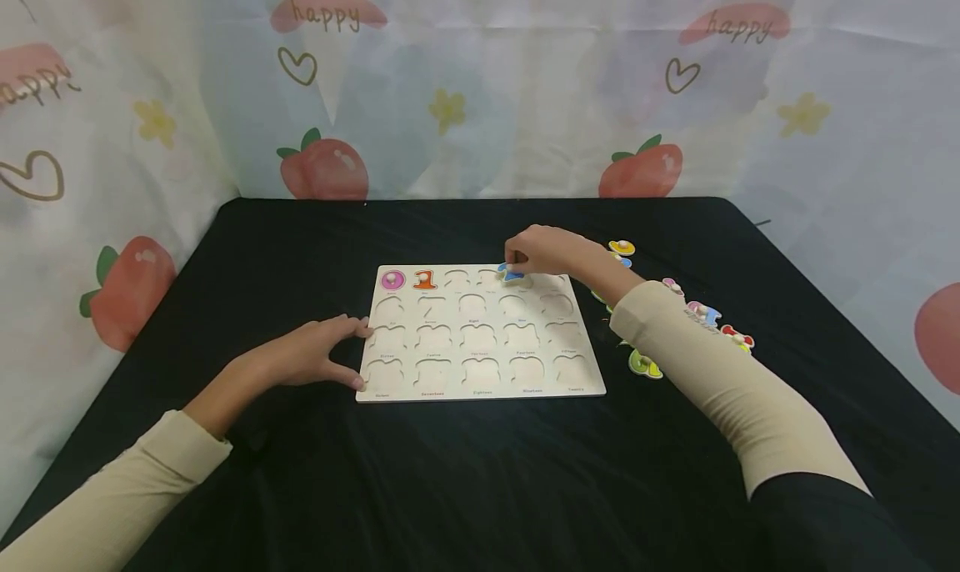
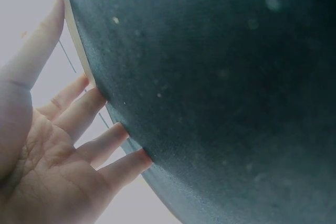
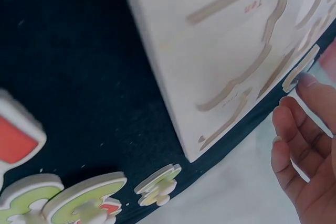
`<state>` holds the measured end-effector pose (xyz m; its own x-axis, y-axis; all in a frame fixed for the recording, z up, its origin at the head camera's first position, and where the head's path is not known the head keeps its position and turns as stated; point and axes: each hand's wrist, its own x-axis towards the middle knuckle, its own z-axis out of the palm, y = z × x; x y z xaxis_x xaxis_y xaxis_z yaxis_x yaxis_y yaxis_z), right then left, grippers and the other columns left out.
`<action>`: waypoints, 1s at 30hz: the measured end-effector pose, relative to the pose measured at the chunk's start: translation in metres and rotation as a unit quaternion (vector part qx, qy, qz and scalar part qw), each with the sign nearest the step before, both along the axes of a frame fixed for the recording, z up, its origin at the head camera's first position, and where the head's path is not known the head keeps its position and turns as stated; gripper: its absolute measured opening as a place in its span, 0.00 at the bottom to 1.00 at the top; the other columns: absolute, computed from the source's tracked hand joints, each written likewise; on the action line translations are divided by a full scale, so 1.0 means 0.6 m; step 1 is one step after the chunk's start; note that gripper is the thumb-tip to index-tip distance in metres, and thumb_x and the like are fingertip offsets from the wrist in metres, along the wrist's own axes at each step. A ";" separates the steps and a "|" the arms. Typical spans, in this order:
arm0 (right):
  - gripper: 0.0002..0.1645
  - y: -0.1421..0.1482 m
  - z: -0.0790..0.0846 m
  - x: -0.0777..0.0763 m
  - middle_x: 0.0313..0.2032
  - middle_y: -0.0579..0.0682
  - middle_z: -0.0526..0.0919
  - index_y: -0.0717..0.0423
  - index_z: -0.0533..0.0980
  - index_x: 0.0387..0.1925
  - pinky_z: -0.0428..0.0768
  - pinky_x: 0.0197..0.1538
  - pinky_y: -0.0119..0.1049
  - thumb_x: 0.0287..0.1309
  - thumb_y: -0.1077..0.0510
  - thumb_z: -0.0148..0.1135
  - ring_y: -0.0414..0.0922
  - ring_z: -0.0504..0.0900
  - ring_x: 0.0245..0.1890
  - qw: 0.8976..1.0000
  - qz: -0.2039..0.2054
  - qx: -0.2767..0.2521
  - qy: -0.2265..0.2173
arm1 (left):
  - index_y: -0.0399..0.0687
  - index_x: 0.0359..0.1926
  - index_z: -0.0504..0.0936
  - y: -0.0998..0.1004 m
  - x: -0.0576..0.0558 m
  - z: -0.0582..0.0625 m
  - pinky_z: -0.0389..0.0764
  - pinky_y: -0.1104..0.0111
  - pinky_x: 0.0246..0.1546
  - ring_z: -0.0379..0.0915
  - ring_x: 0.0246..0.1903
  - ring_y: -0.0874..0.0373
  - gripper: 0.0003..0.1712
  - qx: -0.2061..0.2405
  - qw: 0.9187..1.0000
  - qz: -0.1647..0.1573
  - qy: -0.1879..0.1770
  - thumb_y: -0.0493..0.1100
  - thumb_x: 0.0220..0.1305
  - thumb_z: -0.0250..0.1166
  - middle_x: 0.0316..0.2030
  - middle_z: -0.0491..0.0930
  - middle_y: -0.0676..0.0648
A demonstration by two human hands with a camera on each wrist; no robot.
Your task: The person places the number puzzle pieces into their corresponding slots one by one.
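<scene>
A pale wooden number puzzle board point(image 1: 456, 388) with cut-out recesses lies on the black cloth. A pink 0 piece point(image 1: 392, 280) and an orange 1 piece point(image 1: 424, 280) sit in its top row. My right hand point(image 1: 551, 251) pinches a blue number piece point(image 1: 512, 273) over the top row, right of the middle; the fingers partly cover it, so its digit is unclear. In the right wrist view the pinched piece point(image 3: 301, 69) appears edge-on at the fingertips. At the board's left edge my left hand point(image 1: 311, 353) rests with fingers extended, thumb and fingertips touching the edge.
Loose coloured number pieces lie right of the board, partly behind the right forearm: a yellow piece point(image 1: 622, 247), a green piece point(image 1: 645, 364), a red piece point(image 1: 738, 338) and several others. A printed curtain point(image 1: 480, 97) stands behind the black table point(image 1: 450, 489).
</scene>
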<state>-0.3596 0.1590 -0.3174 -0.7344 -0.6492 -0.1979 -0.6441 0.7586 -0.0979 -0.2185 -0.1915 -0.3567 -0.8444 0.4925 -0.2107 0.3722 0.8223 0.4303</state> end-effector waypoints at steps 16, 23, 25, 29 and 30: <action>0.09 -0.038 -0.009 0.001 0.32 0.47 0.79 0.53 0.79 0.41 0.75 0.39 0.37 0.62 0.54 0.60 0.44 0.74 0.31 1.000 0.012 0.013 0.005 | 0.39 0.64 0.66 -0.001 -0.001 0.000 0.62 0.46 0.57 0.56 0.63 0.39 0.48 0.003 1.000 0.001 -0.005 0.57 0.46 0.73 0.66 0.59 0.35; 0.10 -0.058 -0.014 -0.003 0.33 0.46 0.80 0.51 0.79 0.42 0.75 0.39 0.37 0.64 0.53 0.58 0.43 0.75 0.32 0.999 0.017 0.031 0.018 | 0.39 0.64 0.66 -0.001 -0.001 0.000 0.61 0.46 0.58 0.54 0.64 0.38 0.48 0.004 1.000 -0.001 -0.004 0.57 0.46 0.73 0.66 0.60 0.35; 0.10 -0.065 -0.015 -0.002 0.34 0.46 0.80 0.51 0.79 0.42 0.75 0.38 0.37 0.64 0.52 0.58 0.43 0.75 0.32 0.999 0.018 0.035 0.020 | 0.39 0.64 0.66 -0.001 -0.002 -0.001 0.60 0.46 0.59 0.53 0.65 0.38 0.48 0.005 1.000 -0.001 -0.005 0.56 0.46 0.73 0.66 0.60 0.35; 0.10 -0.075 -0.016 0.000 0.34 0.46 0.79 0.51 0.78 0.42 0.75 0.36 0.37 0.64 0.52 0.58 0.43 0.75 0.31 0.999 0.020 0.043 0.022 | 0.39 0.64 0.66 -0.001 -0.002 -0.001 0.60 0.46 0.59 0.53 0.65 0.39 0.48 0.002 1.000 0.002 -0.007 0.56 0.46 0.74 0.66 0.59 0.35; 0.10 -0.078 -0.016 -0.001 0.34 0.46 0.79 0.51 0.78 0.42 0.75 0.36 0.37 0.64 0.52 0.58 0.43 0.75 0.31 0.998 0.022 0.045 0.024 | 0.39 0.64 0.66 -0.001 -0.002 0.000 0.60 0.45 0.58 0.53 0.65 0.38 0.48 0.002 1.000 0.000 -0.007 0.56 0.46 0.74 0.66 0.59 0.35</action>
